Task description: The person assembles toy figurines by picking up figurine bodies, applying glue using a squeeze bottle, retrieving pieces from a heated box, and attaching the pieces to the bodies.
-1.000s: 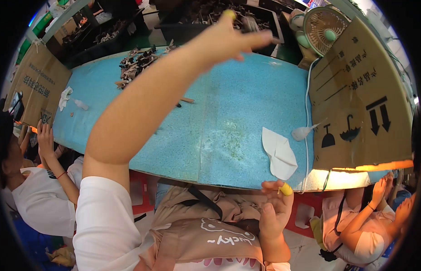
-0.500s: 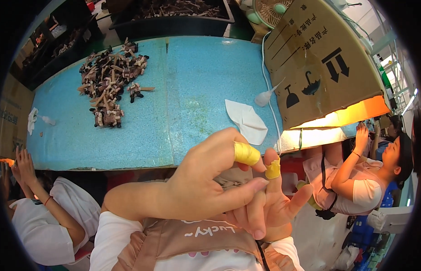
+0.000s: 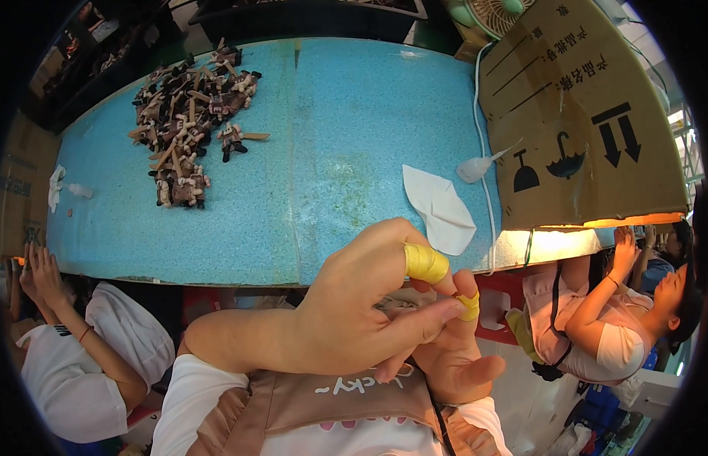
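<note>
My left hand [image 3: 361, 292] reaches across my front with thumb and index finger pinched. They close on the yellow tape [image 3: 469, 305] wound round a finger of my right hand [image 3: 457, 361]. A second wrap of yellow tape [image 3: 426, 264] circles my left index finger. My right hand holds nothing; its taped finger points up and its thumb stands apart, while the other fingers are partly hidden behind my left hand. Just beyond my hands, a folded white cloth [image 3: 441, 211] lies on the blue tabletop [image 3: 354, 137].
Small brown figures [image 3: 187, 125] are heaped at the table's left. A white squeeze bottle [image 3: 473, 169] lies by a white cable [image 3: 482, 114] and a large carton [image 3: 590, 99]. Another small bottle [image 3: 82, 191] is far left. Co-workers [image 3: 609, 304] sit on both sides.
My left thumb and index finger have moved onto the tape on the right finger. My right hand has turned slightly and its lower fingers have curled behind the left. The view has shifted slightly.
</note>
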`<state>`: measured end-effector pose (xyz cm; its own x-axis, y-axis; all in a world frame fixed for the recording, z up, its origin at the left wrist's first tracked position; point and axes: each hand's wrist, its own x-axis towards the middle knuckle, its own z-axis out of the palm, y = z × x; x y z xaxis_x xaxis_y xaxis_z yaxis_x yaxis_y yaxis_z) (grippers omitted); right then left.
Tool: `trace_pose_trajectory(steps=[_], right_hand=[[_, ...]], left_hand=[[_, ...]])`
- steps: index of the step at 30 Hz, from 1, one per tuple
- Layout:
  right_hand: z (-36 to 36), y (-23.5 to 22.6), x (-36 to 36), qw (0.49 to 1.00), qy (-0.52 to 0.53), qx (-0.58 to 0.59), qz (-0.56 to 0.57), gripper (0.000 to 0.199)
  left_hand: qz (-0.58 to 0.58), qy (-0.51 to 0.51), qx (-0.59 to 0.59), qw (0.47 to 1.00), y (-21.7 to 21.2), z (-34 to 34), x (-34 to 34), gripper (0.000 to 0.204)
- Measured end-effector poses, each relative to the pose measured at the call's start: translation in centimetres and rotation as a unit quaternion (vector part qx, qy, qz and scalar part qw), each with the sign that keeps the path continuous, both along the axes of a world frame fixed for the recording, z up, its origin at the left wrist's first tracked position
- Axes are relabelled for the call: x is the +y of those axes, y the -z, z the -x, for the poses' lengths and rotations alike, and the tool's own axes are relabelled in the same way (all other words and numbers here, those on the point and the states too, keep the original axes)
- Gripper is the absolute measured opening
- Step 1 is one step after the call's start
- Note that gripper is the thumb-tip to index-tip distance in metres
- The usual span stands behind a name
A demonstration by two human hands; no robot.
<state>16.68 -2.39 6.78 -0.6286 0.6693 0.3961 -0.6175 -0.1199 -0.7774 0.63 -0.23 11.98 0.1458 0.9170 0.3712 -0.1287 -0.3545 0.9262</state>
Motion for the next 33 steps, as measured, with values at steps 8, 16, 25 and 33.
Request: trace_pose_trajectory(steps=[8,16,25,33], right_hand=[[-0.7,-0.3,-0.5,0.995,0.023,-0.092,0.014,0.104],[-0.4,-1.1,-0.5,0.993,0.085,-0.047,0.063,0.102],[-0.7,-0.9,1.5,0.987,0.093,-0.104,0.081,0.096],[0.1,0.1,2.3,0.992,0.06,0.029,0.109,0.093]], left_hand=[[-0.09,0.031,0.063,0.994,0.5,0.3,0.3,0.008],[0.141,0.115,-0.079,0.98,0.5,-0.3,-0.6,0.013],[0.259,0.261,-0.303,0.879,2.5,-0.4,0.7,0.009],[0.286,0.233,-0.319,0.873,3.4,-0.7,1.2,0.011]])
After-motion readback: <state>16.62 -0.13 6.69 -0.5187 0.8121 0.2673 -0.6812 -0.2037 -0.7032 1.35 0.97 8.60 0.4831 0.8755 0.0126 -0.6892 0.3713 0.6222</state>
